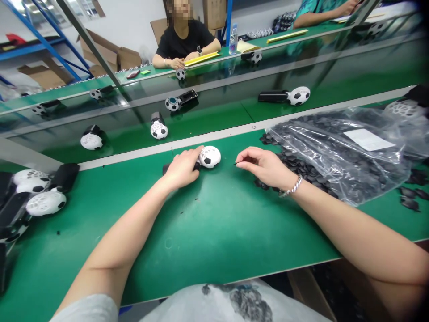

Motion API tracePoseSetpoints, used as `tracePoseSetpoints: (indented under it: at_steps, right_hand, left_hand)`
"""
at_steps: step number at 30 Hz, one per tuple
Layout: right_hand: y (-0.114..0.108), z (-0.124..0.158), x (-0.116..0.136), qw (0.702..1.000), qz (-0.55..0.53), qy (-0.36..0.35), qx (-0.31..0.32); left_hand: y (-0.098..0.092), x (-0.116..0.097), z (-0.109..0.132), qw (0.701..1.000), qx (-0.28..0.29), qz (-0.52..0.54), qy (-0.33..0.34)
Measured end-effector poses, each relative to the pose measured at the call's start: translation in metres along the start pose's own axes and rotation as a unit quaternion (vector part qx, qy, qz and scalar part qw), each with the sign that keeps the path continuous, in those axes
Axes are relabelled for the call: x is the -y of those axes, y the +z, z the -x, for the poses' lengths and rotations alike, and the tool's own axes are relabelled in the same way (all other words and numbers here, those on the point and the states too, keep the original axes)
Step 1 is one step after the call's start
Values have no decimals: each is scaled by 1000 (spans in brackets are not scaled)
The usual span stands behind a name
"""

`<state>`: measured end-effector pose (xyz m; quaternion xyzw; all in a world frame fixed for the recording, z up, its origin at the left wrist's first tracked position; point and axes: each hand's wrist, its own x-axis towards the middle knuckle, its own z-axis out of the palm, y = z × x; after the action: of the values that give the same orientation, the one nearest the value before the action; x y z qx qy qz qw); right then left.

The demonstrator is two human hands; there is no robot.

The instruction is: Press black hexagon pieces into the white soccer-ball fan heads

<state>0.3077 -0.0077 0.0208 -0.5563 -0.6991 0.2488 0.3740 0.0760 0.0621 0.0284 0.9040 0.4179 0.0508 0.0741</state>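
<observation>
My left hand (182, 169) is wrapped over the black handle of a football-patterned device (210, 156), which lies on the green table. Its round white head with black patches points right, and most of the handle is hidden under my fingers. To the right, apart from the device, my right hand (263, 166) pinches a small dark piece (235, 163) between thumb and fingertips; only its tip shows. Loose black pieces (310, 179) lie beside and behind my right wrist, spilling from a clear plastic bag (348, 147).
More football-headed devices (46, 202) are piled at the left. Beyond a pale ledge (231, 133), several similar devices (299, 95) lie on a lower green strip. Across it sits a person (187, 42), with a water bottle (233, 39) nearby; another person's arm (321, 15) shows at upper right.
</observation>
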Motion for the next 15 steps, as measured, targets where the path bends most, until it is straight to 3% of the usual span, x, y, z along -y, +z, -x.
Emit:
tracePoseSetpoints:
  at_steps: [3,6,11,15]
  right_hand:
    - [1,0,-1,1000,-14,11,-1]
    - [5,1,0,1000,-17,-23,1]
    - [16,4,4,992,10,-127,22]
    - [25,1,8,987,26,-155,18]
  left_hand:
    - [-1,8,-1,996,10,42,74]
    - [-1,6,1,993,7,63,99]
    - [8,-11,3,991,11,100,86]
    - [14,-19,3,991,-20,113,66]
